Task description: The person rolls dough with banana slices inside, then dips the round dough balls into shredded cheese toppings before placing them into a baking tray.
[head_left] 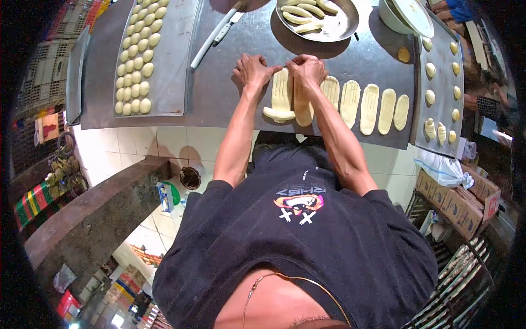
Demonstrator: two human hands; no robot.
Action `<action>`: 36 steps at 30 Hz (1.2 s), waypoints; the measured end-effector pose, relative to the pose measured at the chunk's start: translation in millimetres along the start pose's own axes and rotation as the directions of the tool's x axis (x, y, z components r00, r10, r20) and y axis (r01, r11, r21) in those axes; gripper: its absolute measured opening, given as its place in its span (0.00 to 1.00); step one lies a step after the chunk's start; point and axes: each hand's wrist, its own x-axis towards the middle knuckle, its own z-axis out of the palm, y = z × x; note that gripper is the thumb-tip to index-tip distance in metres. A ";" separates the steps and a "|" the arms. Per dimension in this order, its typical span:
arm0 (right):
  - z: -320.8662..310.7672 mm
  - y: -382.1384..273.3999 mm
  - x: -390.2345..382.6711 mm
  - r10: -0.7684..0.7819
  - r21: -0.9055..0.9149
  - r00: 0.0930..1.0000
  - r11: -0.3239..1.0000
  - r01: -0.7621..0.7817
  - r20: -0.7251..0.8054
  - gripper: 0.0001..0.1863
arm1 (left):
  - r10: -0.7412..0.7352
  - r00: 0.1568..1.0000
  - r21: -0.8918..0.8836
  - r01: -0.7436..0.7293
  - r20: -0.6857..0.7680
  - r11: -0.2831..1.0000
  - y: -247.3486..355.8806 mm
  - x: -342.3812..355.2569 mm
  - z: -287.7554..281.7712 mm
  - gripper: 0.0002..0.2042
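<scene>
A flat dough strip [281,94] with lengthwise slits lies on the metal table in front of me. Across its near end rests a pale banana piece [279,114]. My left hand [254,71] is at the strip's far left corner, thumb against the dough and fingers curled. At the far right corner, my right hand [308,70] pinches the edge with thumb and fingertips. Under my right forearm, a second dough strip [303,104] is partly hidden. Further right, several slit dough strips [349,104] lie in a row.
Beyond my hands stands a round metal pan [318,36] of peeled banana pieces. A knife [229,28] and a long grey rod [211,46] lie left of it. Dough balls fill a left tray [164,93]; shaped pieces sit on a right tray [442,104]. A white tub [392,19] stands back right.
</scene>
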 end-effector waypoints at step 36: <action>-18.6 39.4 -97.8 -0.607 0.150 0.751 0.794 0.589 0.260 0.08 | 0.815 0.534 0.047 -0.829 -0.227 0.557 -60.9 -117.7 3.1 0.20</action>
